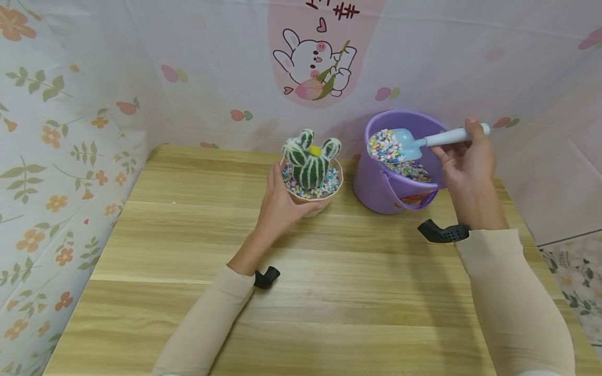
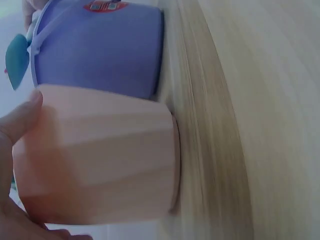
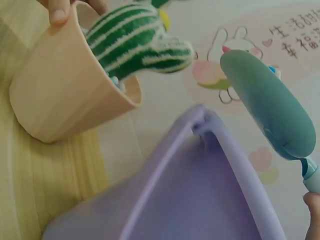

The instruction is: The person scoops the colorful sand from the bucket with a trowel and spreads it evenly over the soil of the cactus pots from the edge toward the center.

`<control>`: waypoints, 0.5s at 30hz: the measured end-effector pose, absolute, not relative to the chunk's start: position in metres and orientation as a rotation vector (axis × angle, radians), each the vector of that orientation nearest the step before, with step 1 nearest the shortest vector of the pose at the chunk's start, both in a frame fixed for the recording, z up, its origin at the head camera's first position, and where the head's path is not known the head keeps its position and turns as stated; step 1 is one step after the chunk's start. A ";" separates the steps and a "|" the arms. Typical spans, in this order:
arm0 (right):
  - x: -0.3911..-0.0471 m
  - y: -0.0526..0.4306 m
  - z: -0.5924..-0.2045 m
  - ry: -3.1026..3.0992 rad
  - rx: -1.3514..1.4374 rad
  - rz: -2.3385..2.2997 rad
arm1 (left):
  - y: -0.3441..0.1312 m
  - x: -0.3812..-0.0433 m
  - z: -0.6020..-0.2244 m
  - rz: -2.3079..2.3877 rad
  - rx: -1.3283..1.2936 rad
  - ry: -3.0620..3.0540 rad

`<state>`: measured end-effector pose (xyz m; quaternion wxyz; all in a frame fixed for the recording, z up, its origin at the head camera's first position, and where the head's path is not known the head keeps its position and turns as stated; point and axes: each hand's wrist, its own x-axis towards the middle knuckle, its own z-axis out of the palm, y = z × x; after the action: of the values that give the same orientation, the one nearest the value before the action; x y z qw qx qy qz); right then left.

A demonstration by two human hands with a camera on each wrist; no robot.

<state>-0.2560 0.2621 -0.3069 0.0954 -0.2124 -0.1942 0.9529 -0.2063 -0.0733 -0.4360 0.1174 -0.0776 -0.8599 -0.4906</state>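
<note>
My left hand [image 1: 280, 205] grips a peach-coloured flowerpot [image 2: 100, 155] by its rim and side, the pot standing on the table. In the pot a green and white cactus [image 1: 310, 169] with a yellow flower rises from small coloured pebbles [image 1: 293, 185]. With my right hand [image 1: 472, 167] I hold a light blue toy shovel [image 1: 449, 137] by its handle. Its blade, heaped with coloured pebbles [image 1: 385, 146], is over the mouth of a purple bucket [image 1: 376, 183]. More pebbles lie inside the bucket. The right wrist view shows the blade's underside, above the bucket rim.
The bucket stands just right of the pot on the wooden table [image 1: 329, 297], its handle hanging down in front. A printed cloth [image 1: 211, 62] with a rabbit drawing hangs right behind both. Another flowered cloth [image 1: 51, 209] borders the table's left side.
</note>
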 end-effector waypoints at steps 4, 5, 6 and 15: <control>-0.249 0.256 -0.309 -0.566 -0.616 2.858 | -0.080 -0.208 -0.439 -1.535 -0.235 -2.547; -0.248 0.255 -0.309 -0.570 -0.616 2.862 | -0.081 -0.208 -0.440 -1.568 -0.224 -2.555; -0.247 0.253 -0.309 -0.569 -0.609 2.872 | -0.081 -0.208 -0.441 -1.598 -0.217 -2.556; -0.234 0.245 -0.311 -0.450 -0.532 2.925 | -0.080 -0.206 -0.445 -1.650 -0.216 -2.512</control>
<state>-0.2336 0.2453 -0.3115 0.0673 -0.1766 -0.1493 0.9706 -0.2063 -0.0803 -0.4455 0.0640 -0.0715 -0.8319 -0.5465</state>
